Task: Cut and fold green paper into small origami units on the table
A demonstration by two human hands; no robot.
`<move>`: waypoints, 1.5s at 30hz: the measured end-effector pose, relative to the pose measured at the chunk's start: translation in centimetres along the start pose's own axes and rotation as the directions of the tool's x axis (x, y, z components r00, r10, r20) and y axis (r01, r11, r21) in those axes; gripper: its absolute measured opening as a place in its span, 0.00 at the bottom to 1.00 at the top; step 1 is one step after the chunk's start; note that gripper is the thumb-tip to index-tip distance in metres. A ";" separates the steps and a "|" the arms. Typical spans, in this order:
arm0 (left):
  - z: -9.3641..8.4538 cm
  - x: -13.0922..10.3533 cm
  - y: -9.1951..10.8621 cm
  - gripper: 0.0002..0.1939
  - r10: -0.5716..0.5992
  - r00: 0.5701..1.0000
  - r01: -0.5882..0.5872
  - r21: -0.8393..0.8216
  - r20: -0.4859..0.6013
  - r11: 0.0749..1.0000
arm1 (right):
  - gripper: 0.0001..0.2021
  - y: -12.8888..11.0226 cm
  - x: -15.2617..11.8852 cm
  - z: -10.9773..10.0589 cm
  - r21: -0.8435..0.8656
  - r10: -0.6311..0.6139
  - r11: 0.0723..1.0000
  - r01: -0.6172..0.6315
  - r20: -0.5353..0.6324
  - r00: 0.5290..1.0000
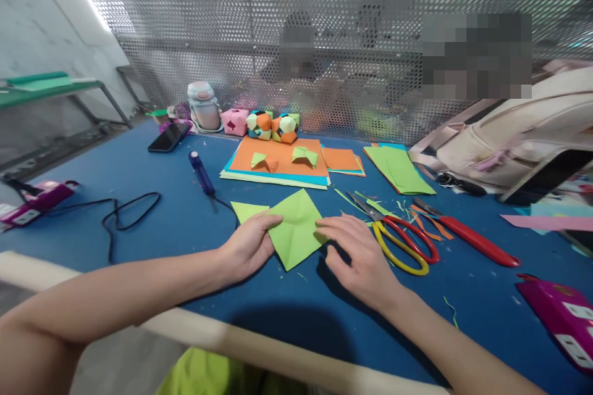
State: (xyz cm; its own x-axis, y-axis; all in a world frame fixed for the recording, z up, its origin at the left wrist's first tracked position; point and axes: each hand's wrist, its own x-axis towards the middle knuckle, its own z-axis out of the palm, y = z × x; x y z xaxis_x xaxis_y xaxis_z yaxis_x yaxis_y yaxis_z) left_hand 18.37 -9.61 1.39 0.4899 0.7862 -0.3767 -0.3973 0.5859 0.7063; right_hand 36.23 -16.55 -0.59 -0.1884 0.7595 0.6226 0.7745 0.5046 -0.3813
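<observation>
– Gripped how?
– Pinched between thumb and fingers of the left hand (248,244): creased green paper (291,228), over the blue table (370,333). At its right corner, fingers of the right hand (356,256), curled; pinched or merely touching, impossible to tell.
– And nearby?
– Just right, scissors (383,220); beyond, stacked sheets (282,151).

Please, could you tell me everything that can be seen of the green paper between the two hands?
The green paper is a plain, lime-green, matte-looking square sheet, with creases across its middle. It is held over the blue table, one corner pointing away from the person and the opposite one toward them. The left hand grips its left side, thumb on top; the right hand's fingers lie over its right corner.
</observation>
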 end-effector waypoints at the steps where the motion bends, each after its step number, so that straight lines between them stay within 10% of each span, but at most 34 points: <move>1: 0.0 0.0 0.0 0.12 -0.012 1.000 0.012 0.001 0.000 1.000 | 0.10 0.2 0.1 0.1 0.066 0.119 0.991 -0.117 -0.031 0.992; 7: -0.2 0.1 0.3 0.15 -0.121 0.989 0.121 0.011 0.081 0.993 | 0.16 0.4 0.8 1.0 0.527 0.686 0.508 -0.681 0.230 0.690; 14: -0.5 0.7 1.5 0.23 -0.064 0.986 0.069 -0.029 0.153 0.997 | 0.18 -0.3 1.5 0.6 0.724 0.744 0.097 -0.683 0.403 0.533; 22: -0.1 0.3 0.7 0.10 0.041 0.978 -0.074 0.159 0.203 0.985 | 0.18 0.4 1.3 0.9 0.688 0.711 0.165 -0.706 0.414 0.569; 36: 0.4 -0.2 0.0 0.08 -0.095 0.993 0.090 0.075 0.073 0.993 | 0.15 -0.3 0.7 1.4 0.535 0.622 0.450 -0.715 0.387 0.681; 45: 0.0 -0.1 -0.1 0.04 -0.080 0.986 0.060 0.135 0.148 0.989 | 0.17 -0.7 0.8 1.8 0.710 0.643 0.251 -0.658 0.385 0.661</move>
State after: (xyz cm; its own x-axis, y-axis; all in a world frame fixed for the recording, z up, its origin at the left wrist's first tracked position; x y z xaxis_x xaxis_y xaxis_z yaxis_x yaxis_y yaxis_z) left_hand 18.36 -9.75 1.36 0.6295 0.6991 -0.3391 -0.2587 0.6001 0.7570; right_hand 34.44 -15.58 -1.02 0.1410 0.9852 -0.0969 -0.1111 -0.0816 -0.9905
